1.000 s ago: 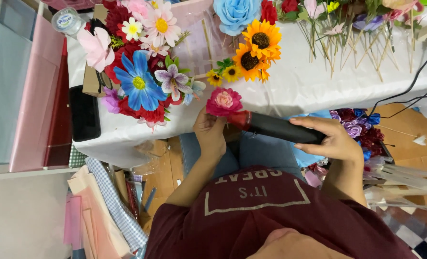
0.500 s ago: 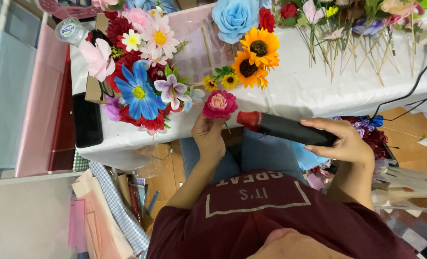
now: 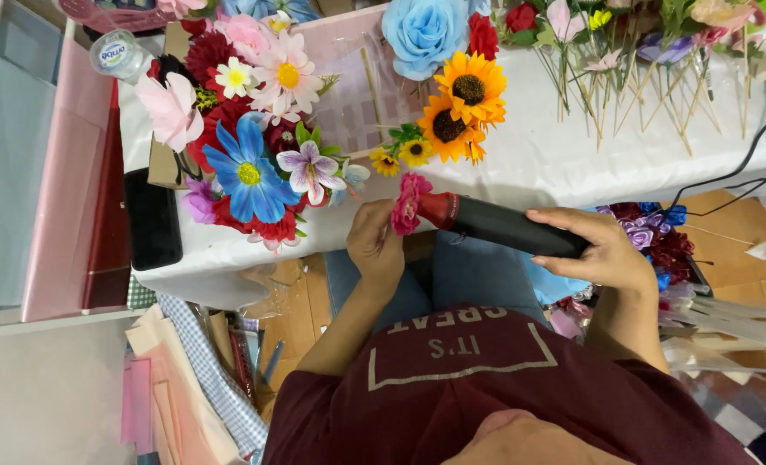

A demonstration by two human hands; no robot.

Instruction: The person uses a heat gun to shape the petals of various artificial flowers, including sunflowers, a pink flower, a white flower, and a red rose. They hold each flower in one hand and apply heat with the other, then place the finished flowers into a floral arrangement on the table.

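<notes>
Left hand [image 3: 374,245] pinches a small pink fabric flower [image 3: 407,203] just above its fingers, right hand [image 3: 602,250] wraps a black glue gun [image 3: 503,227] lying sideways, red nozzle touching the flower, over the white-clothed worktop [image 3: 555,164] edge.

Flower bunch [image 3: 254,164] crowds left; bare tablecloth [image 3: 555,155] ahead seems passable.

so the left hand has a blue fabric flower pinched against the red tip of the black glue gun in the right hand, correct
Not quite: the head view shows the fabric flower in the left hand is pink, not blue. The rest holds: it sits against the red tip of the black glue gun, which the right hand holds in its grip.
</notes>
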